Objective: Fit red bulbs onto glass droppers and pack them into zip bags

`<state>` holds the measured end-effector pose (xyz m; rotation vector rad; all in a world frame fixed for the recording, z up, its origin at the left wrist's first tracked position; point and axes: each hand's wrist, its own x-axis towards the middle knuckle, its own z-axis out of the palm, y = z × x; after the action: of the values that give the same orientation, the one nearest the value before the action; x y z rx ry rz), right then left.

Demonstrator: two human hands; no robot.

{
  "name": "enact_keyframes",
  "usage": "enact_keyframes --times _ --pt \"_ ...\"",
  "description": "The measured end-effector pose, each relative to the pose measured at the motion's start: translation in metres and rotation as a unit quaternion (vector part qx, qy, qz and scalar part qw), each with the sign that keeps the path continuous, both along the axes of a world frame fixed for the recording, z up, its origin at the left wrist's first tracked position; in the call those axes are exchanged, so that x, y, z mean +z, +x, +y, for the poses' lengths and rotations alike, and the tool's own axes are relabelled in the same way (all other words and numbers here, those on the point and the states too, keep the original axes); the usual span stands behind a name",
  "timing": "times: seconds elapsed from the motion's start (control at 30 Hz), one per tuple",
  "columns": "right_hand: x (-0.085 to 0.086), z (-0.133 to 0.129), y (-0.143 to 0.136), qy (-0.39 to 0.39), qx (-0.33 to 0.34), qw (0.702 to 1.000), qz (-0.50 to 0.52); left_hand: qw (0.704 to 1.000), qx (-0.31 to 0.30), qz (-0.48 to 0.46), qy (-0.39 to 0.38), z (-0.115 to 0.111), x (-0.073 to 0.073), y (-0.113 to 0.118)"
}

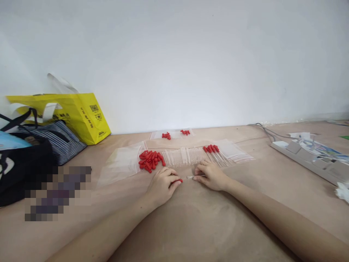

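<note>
My left hand (163, 185) is closed on a red rubber bulb (180, 181), whose end shows past the fingertips. Facing it across a small gap, my right hand (209, 175) pinches a clear dropper tube (190, 177) with its end pointing left. A heap of red rubber bulbs (151, 160) lies beyond my left hand. Several bare clear tubes (180, 157) are lined up side by side behind both hands. To their right, several tubes topped with red bulbs (211, 149) lie slanted together.
Clear zip bags (122, 162) lie left of the heap, with another bag (231, 150) at right. Farther back, a bag with red bulbs (166, 135) lies near the wall. A yellow bag (89, 120) stands at left. A power strip (302, 160) with cables lies at right.
</note>
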<state>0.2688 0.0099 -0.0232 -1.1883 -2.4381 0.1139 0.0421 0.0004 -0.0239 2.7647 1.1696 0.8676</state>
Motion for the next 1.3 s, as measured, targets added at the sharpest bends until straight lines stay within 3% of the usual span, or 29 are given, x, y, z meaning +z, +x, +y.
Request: enact_keyframes --times 0.27,0.47,1.0,1.3 --pt "-0.007 -0.001 -0.007 0.05 -0.025 0.998 0.033 0.999 0.031 -0.025 0.018 0.001 0.003 -0.003" --pt "-0.007 -0.008 -0.015 0.061 0.022 0.993 0.095 0.999 0.028 -0.031 0.004 0.0 0.0 -0.002" --pt "-0.012 -0.016 -0.03 0.081 0.048 0.987 0.134 0.997 0.023 -0.052 0.052 -0.001 -0.001 0.0" --pt "-0.009 -0.018 -0.03 0.142 0.058 0.985 0.082 0.996 0.018 -0.069 0.047 -0.006 0.002 0.003"
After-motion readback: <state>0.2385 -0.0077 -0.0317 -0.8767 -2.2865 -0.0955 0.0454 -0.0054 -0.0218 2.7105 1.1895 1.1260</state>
